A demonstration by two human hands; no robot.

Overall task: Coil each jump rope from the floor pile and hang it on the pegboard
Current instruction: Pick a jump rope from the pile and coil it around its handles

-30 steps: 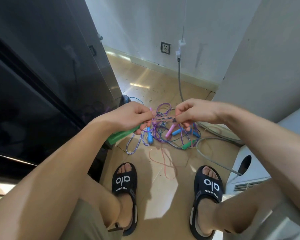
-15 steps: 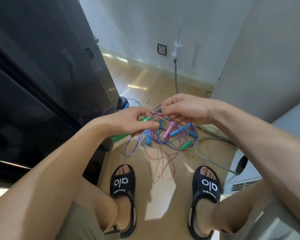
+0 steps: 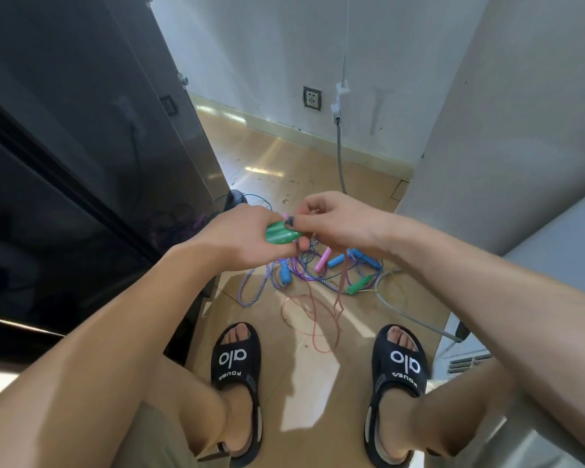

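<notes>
left hand (image 3: pixel 240 241) grips the green handles (image 3: pixel 282 233), lying left-right; right hand (image 3: pixel 335 224) pinches the cord (image 3: pixel 341 282) at their right end, cord hanging floorward.

Glossy plastic green handles (image 3: pixel 282 233); shiny wood-look floor (image 3: pixel 277 163)

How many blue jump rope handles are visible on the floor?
3: one blue handle at the pile's left, one in the middle beside the pink handle, one farther right. The hands may hide others.
</notes>
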